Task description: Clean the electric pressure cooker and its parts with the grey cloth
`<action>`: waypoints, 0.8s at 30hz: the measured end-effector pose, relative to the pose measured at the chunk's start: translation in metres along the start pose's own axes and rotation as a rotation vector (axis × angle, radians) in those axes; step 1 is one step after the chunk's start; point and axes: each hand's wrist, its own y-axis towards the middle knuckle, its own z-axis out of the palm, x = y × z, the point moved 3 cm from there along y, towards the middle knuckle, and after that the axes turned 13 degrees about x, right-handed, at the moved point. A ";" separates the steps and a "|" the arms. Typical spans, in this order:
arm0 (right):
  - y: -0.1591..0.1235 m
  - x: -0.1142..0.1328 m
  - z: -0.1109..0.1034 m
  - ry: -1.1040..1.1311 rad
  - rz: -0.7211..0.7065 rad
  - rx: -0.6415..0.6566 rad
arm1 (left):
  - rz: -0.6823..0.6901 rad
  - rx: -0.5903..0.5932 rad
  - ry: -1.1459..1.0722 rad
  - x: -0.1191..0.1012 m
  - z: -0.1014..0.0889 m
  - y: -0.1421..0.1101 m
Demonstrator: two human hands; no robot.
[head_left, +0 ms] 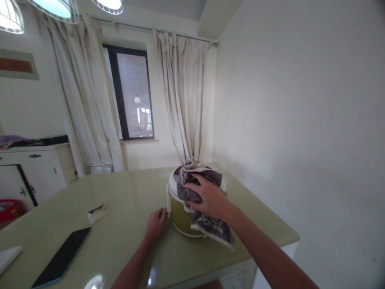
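A round rice cooker (183, 214), green below with a white lid, stands upright near the right side of the table. My right hand (207, 196) presses a dark purple-grey patterned cloth (213, 226) with pale edging onto the lid and upper front, fingers bent over the fabric. Part of the cloth bunches on top, and a loose end hangs down the cooker's front right side, covering much of it. To the left, my left hand (157, 222) is closed at the lower end of the white handle (168, 198); its fingertips are partly hidden.
On the glossy green table (129, 200) lie a black phone (61, 259), a small clear-and-brown packet (96, 212) and a white item (9, 257) at the left edge. A bare wall (294, 120) runs along the right. Curtains (188, 96) hang behind the table.
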 end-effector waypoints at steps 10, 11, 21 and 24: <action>-0.049 0.008 0.033 -0.038 0.104 -0.129 | 0.007 0.003 -0.009 -0.001 0.002 0.002; -0.043 0.014 0.032 -0.074 0.076 -0.076 | 0.006 0.002 -0.015 -0.001 0.002 0.002; 0.086 0.050 0.013 -0.270 -0.052 0.282 | 0.032 -0.007 -0.019 0.006 0.002 0.002; 0.122 0.041 0.012 -0.225 0.095 0.290 | 0.023 -0.004 -0.012 0.009 0.002 0.002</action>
